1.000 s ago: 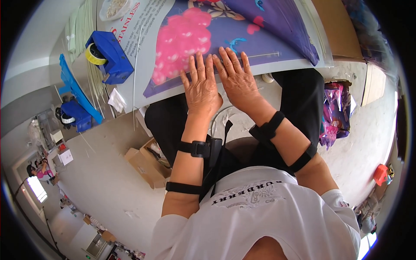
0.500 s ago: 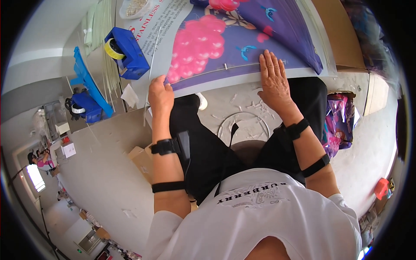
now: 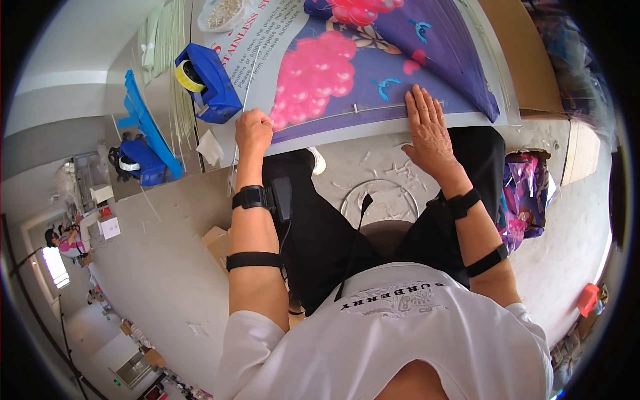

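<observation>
A purple printed sheet point(image 3: 373, 73) with pink balloon shapes and small blue birds lies on the worktable. Along its near edge runs a thin pale rod point(image 3: 320, 117) carrying a small white clip point(image 3: 355, 109). At the sheet's near left corner, my left hand point(image 3: 253, 132) is closed in a pinch at the rod's end; what sits between the fingers is hidden. My right hand point(image 3: 429, 130) lies flat, fingers stretched, over the near edge further right. Beyond it, the sheet's right side is folded over on itself.
A blue tape dispenser point(image 3: 212, 83) with yellow tape stands left of the sheet, below a bowl of small pale pieces point(image 3: 224, 13). Thin pale rods point(image 3: 167, 73) lie farther left, near a second blue dispenser point(image 3: 148, 163). A box of colourful scraps point(image 3: 523, 193) stands right of my leg.
My left hand's fingers have curled in tighter at the sheet's corner. My right hand stays flat on the edge. The whole view has shifted slightly.
</observation>
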Demonstrator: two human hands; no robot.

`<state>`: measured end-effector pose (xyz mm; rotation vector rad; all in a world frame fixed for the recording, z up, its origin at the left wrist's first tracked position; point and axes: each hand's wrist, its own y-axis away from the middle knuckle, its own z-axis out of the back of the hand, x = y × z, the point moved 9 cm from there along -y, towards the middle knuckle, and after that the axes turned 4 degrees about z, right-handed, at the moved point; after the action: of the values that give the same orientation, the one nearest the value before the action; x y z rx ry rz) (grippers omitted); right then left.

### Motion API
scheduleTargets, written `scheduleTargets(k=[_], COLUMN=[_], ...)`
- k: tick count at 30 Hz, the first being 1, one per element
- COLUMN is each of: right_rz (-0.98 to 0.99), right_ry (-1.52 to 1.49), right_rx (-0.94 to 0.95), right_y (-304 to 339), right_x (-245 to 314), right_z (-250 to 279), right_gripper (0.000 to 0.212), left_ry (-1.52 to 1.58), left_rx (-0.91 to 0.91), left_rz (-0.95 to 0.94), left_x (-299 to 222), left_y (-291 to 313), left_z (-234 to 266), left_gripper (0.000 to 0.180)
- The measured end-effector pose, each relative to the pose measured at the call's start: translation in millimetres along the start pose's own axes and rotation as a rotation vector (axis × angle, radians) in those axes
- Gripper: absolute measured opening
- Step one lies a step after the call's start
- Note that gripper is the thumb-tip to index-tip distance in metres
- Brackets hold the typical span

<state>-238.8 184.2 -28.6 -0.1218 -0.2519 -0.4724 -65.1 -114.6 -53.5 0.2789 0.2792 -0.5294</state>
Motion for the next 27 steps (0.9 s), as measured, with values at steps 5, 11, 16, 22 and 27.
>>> scheduleTargets(k=[5,11,16,22,27], right_rz=[-0.001,-0.009,0.004,0.033,0.053], right_ry=[0.0,-0.005,-0.106,-0.182,-0.288], right_rx=[0.004,0.011,-0.131,-0.452,-0.518], right_y=[0,0,-1,-3,-12], right_x=[-1,-2,-6,-29,-40], right_z=[-1,0,11,31,33], right_gripper=[0.092,0.093,0.084,0.032,0.009], left_ry=[-0.029,-0.144,0.015,0.603,0.814], left_rx=[-0.022,0.028,0.007,0.128,0.133], left_rz=[0.004,-0.068,-0.175,0.157,0.141], left_x=[-3,-12,-15,-29,-20], left_y=[-1,-5,-5,9,8], left_z=[4,3,31,63,67], left_gripper=[0.012,0.009,0.008,0.023,0.024])
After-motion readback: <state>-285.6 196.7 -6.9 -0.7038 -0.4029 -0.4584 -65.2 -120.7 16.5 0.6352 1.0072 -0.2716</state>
